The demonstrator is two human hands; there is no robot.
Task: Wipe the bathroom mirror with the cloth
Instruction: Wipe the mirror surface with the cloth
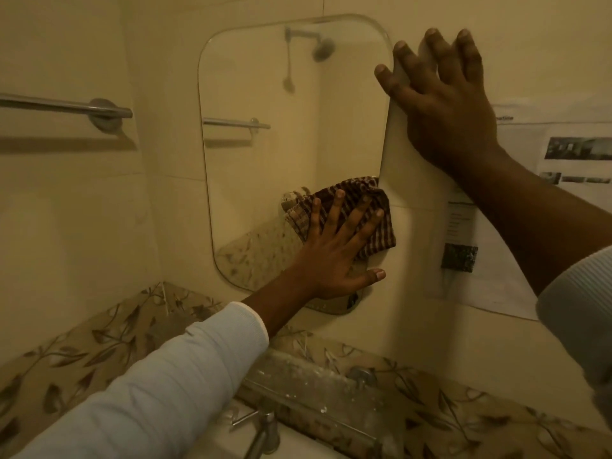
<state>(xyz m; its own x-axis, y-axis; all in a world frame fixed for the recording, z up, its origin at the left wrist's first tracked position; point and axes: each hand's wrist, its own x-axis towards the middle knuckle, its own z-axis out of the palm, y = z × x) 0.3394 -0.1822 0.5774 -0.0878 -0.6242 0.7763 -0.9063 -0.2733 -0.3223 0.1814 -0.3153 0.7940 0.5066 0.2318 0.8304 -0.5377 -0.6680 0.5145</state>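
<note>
One mirror (265,180), one checked cloth (382,233), two hands. Left hand (331,260), fingers straight and spread, presses the cloth flat on the mirror's lower right part. Right hand (443,104), also spread (gripping nothing), rests across the mirror's upper right edge. One rail (66,106) is mounted to the left.

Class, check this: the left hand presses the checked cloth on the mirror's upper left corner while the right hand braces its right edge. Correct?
No. The head view shows the left hand pressing the checked cloth on the lower right part of the mirror, not the upper left corner. The right hand does brace its right edge.
</note>
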